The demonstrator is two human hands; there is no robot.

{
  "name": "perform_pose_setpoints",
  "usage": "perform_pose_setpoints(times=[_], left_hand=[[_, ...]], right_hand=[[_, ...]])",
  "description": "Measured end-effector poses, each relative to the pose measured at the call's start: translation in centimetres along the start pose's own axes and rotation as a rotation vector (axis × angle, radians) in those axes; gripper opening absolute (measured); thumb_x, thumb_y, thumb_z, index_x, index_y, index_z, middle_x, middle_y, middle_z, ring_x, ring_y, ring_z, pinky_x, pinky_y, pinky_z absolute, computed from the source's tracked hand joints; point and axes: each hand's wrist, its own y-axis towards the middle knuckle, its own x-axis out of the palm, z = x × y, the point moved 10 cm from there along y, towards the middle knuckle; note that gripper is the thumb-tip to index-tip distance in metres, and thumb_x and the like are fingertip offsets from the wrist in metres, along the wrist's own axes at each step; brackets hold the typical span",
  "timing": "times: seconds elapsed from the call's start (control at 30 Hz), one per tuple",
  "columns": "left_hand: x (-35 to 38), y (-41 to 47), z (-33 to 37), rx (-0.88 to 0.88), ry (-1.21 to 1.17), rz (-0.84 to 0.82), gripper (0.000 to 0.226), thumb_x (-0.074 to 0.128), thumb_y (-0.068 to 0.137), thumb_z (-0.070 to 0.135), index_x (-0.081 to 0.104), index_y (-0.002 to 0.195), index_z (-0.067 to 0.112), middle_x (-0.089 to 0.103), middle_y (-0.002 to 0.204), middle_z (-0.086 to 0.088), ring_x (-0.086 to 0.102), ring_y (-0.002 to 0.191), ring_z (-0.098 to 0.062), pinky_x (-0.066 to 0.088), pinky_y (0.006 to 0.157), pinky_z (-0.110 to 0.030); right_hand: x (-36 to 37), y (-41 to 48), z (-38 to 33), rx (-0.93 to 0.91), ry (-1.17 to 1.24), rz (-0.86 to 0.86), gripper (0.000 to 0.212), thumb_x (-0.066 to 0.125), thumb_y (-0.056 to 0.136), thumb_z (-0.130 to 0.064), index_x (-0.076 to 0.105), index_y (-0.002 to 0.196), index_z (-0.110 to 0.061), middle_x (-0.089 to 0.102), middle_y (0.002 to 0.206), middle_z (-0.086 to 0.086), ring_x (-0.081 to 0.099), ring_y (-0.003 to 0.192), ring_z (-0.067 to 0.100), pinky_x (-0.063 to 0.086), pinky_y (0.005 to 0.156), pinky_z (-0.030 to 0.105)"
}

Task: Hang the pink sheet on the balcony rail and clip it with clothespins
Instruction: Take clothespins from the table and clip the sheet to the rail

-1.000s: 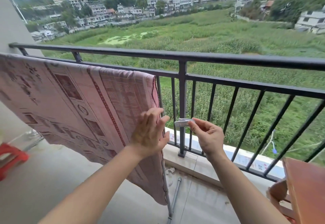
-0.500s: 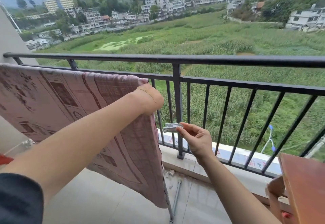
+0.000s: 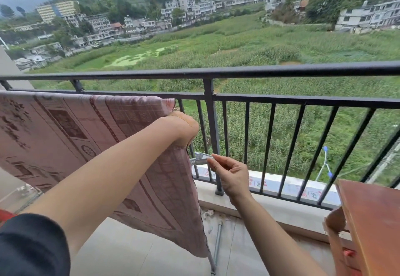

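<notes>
Grey-tiled balcony floor (image 3: 121, 252), black rail (image 3: 281, 71), wooden table (image 3: 372, 221) at right, pipe (image 3: 217, 241) lying below. Over rail's lower bar, pink sheet (image 3: 86, 137); left hand (image 3: 180, 125) behind its edge, grip impossible to tell; right hand (image 3: 232, 175) pinching clothespin (image 3: 200, 159) alongside.

1. The pink patterned cloth sheet (image 3: 86, 146) is thin woven fabric, matt, with a printed brownish design.
2. The black metal balcony rail (image 3: 259, 71) is painted and smooth, with a dull sheen on top.
3. The small pale grey plastic clothespin (image 3: 200, 158) looks smooth, textured at its tip.
4. The reddish-brown wooden board (image 3: 372, 221) has a smooth, faintly glossy face.
5. The pale floor tiles (image 3: 129, 254) are smooth and matt.
6. The thin grey metal pipe (image 3: 217, 241) shines dully.
7. The dark cloth sleeve (image 3: 28, 247) is soft and matt.
</notes>
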Motion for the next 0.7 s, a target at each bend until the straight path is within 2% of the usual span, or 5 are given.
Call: perform_pose_setpoints(times=[0.2,0.4,0.5,0.6,0.7], left_hand=[[0.2,0.4,-0.2,0.005,-0.033,0.024,0.007,0.07,0.08,0.026,0.073,0.087,0.026,0.059,0.072,0.012,0.055,0.061,-0.014,0.041,0.044,-0.02],[0.2,0.1,-0.4,-0.016,-0.039,0.047,0.01,0.07,0.081,0.029,0.074,0.091,0.027,0.068,0.088,0.009,0.063,0.074,-0.018,0.043,0.05,-0.022],[0.1,0.0,-0.5,-0.027,-0.044,0.069,0.011,0.067,0.082,0.024,0.073,0.091,0.025,0.069,0.088,0.007,0.065,0.076,-0.019,0.044,0.051,-0.023],[0.2,-0.2,-0.2,-0.022,-0.031,0.077,0.013,0.063,0.082,0.019,0.072,0.09,0.022,0.07,0.089,0.004,0.066,0.079,-0.021,0.045,0.053,-0.025],[0.1,-0.5,-0.2,-0.023,-0.046,0.076,0.018,0.057,0.082,0.016,0.072,0.09,0.021,0.071,0.091,0.003,0.064,0.076,-0.021,0.047,0.054,-0.026]], right_hand=[[1.6,0.7,1.1,-0.002,-0.019,0.017,0.016,0.082,0.079,-0.008,0.079,0.095,-0.011,0.078,0.085,0.007,0.07,0.076,0.013,0.056,0.074,0.023],[3.7,0.7,2.7,0.058,0.021,-0.037,0.022,0.08,0.081,-0.006,0.075,0.101,-0.012,0.078,0.091,0.004,0.07,0.082,0.009,0.056,0.079,0.02],[3.3,0.8,2.9,0.078,-0.1,-0.083,0.034,0.08,0.081,-0.008,0.07,0.114,-0.006,0.075,0.101,0.01,0.069,0.082,0.004,0.054,0.073,0.016],[3.0,0.9,2.7,0.067,-0.202,-0.119,0.037,0.081,0.08,-0.008,0.069,0.115,-0.009,0.074,0.105,0.009,0.07,0.081,0.001,0.054,0.063,0.015],[3.0,1.1,1.9,0.032,-0.307,-0.142,0.041,0.083,0.08,-0.017,0.067,0.117,-0.017,0.073,0.106,0.004,0.068,0.085,0.006,0.057,0.071,0.021]])
